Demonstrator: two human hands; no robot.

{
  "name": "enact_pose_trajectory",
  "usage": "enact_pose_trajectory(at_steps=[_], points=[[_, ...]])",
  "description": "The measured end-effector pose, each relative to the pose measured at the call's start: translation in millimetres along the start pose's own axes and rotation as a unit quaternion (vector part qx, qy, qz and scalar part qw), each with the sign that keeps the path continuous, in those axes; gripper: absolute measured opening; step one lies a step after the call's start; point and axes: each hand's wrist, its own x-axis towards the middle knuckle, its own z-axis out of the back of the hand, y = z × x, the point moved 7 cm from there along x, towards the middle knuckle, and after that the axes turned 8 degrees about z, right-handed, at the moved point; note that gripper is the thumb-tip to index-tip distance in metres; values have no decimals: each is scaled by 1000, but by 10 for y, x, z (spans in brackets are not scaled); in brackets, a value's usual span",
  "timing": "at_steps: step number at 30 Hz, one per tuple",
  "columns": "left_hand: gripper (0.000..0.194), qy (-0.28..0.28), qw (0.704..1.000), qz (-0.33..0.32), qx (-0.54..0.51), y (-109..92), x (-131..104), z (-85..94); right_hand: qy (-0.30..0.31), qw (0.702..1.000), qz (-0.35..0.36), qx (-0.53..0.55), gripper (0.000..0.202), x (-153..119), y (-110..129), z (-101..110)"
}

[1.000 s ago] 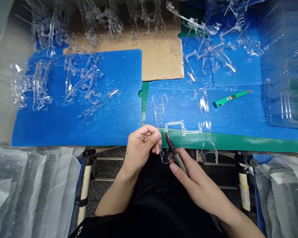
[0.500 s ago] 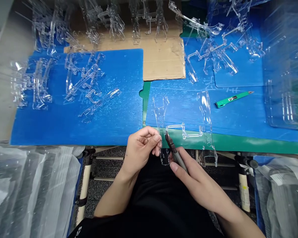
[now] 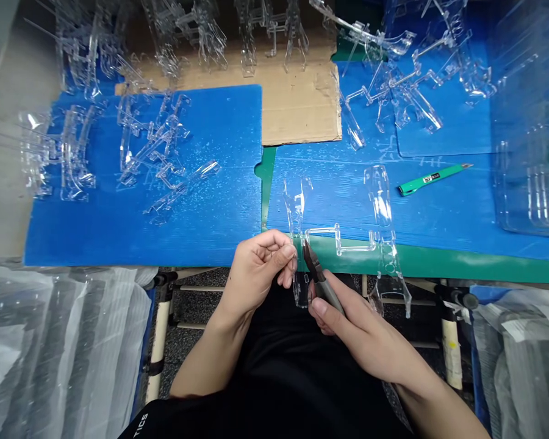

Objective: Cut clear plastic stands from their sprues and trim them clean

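My left hand (image 3: 264,268) is closed in a pinch on the edge of a clear plastic part (image 3: 296,210), the left half of a moulded piece. A thin stepped runner (image 3: 354,248) joins it to a second clear part (image 3: 383,213) on the right. Wrapped round the grey handles of a pair of nippers (image 3: 326,286) is my right hand (image 3: 345,317). The dark jaws of the nippers lie at the runner's left end, beside the left part. I cannot make out whether the jaws touch the plastic.
A green utility knife (image 3: 434,179) lies on the right blue sheet (image 3: 320,164). Clear mouldings (image 3: 158,140) lie in clusters on the left blue sheet (image 3: 219,231), with more at the back near the cardboard (image 3: 302,116). Bins lined with clear plastic film (image 3: 73,341) flank me.
The joined clear parts have shifted slightly, the right one's lower end tipping down and to the right. My hands keep nearly the same places, the nippers still at the runner's left end.
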Motion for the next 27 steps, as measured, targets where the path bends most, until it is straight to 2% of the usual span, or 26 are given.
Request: enact_pose_trajectory(at_steps=[4,8,11,13,15,16,18,19,21,22,24,27], points=[[41,-13,1000,16,14,1,82,-8,2,995,-3,95,32,109,-49,-27],[42,-31,998,28,53,-101,200,-15,15,981,-27,192,41,276,-125,-62],[46,-33,993,34,112,-220,338,-33,19,968,-36,246,48,372,-184,-70],[50,-48,981,29,188,-317,438,26,15,963,-42,267,49,401,-238,-74],[48,-112,947,-20,301,-507,487,213,9,960,-43,278,48,409,-288,-77],[44,-164,915,-59,364,-641,468,350,6,959,-39,279,47,408,-302,-77],[34,-298,821,-124,471,-922,321,682,-3,959,-34,280,46,397,-310,-74],[34,-366,770,-128,507,-1032,215,872,-10,959,-34,280,45,388,-304,-74],[47,-461,689,-67,555,-1145,23,1266,-27,961,-40,274,44,369,-277,-81],[52,-473,668,-23,574,-1153,-38,1440,-36,962,-42,268,44,362,-258,-88],[44,-439,661,37,607,-1119,-101,1679,-50,965,-39,253,44,362,-222,-106],[16,-380,679,20,628,-1094,-196,1782,-67,971,-28,228,45,388,-221,-118]])
